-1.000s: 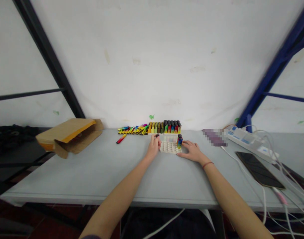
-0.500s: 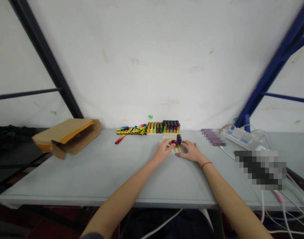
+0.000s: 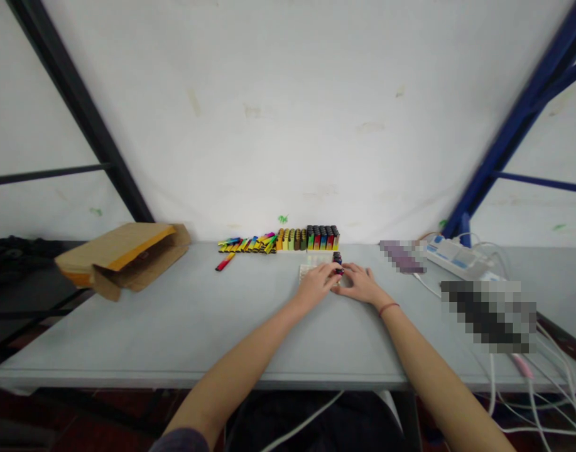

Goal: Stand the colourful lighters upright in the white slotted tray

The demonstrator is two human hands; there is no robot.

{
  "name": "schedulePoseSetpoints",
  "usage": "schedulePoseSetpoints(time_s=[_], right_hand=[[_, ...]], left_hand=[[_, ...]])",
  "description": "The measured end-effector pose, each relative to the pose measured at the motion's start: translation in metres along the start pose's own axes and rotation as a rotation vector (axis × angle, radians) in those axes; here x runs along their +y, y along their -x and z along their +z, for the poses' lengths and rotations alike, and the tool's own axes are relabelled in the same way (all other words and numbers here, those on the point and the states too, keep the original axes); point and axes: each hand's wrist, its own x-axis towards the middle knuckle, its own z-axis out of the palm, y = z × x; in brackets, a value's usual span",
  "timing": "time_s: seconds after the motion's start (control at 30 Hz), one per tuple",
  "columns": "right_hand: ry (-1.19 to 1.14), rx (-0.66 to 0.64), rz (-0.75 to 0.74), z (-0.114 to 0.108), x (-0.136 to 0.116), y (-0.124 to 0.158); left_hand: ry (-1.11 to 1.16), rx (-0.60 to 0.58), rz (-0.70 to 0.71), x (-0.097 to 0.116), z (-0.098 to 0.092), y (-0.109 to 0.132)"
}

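A small white tray with round holes (image 3: 305, 271) lies on the grey table (image 3: 184, 320), mostly covered by my hands. My left hand (image 3: 318, 280) rests over the tray, fingers pinched on a lighter (image 3: 338, 270) at the tray's right side. A dark lighter top (image 3: 337, 257) stands just behind it. My right hand (image 3: 358, 284) lies flat beside the tray's right edge, fingers spread. Behind the tray, a row of upright coloured lighters (image 3: 309, 238) stands against the wall, with several loose lighters (image 3: 247, 245) lying to its left.
A single red lighter (image 3: 224, 262) lies apart at the left. An open cardboard box (image 3: 120, 256) sits at the table's left. A power strip (image 3: 452, 258) and tangled white cables (image 3: 527, 376) occupy the right. Black and blue frame struts rise at both sides.
My left hand has moved right across the tray, from its left edge to the lighters at its right side. The right hand has stayed put beside the tray.
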Motion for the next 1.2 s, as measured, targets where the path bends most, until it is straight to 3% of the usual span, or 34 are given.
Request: schedulePoseSetpoints(time_s=[0.4, 0.53, 0.6, 0.83, 1.0, 1.2], right_hand=[[-0.014, -0.008, 0.012, 0.001, 0.001, 0.0], [-0.003, -0.01, 0.014, 0.0, 0.002, 0.0], [0.007, -0.013, 0.014, 0.0, 0.002, 0.0], [0.004, -0.022, 0.017, 0.002, 0.006, -0.001], [0.012, -0.018, 0.024, 0.004, 0.007, -0.002], [0.008, -0.006, 0.014, 0.004, 0.008, -0.003]], left_hand=[[-0.209, -0.047, -0.003, -0.001, -0.01, 0.0], [-0.24, 0.059, -0.003, -0.014, -0.033, -0.003], [-0.274, 0.168, -0.077, -0.026, -0.053, -0.005], [-0.678, 0.516, -0.61, -0.068, -0.138, 0.012], [-0.717, 0.44, -0.869, -0.084, -0.166, 0.032], [-0.744, 0.35, -0.95, -0.091, -0.176, 0.032]])
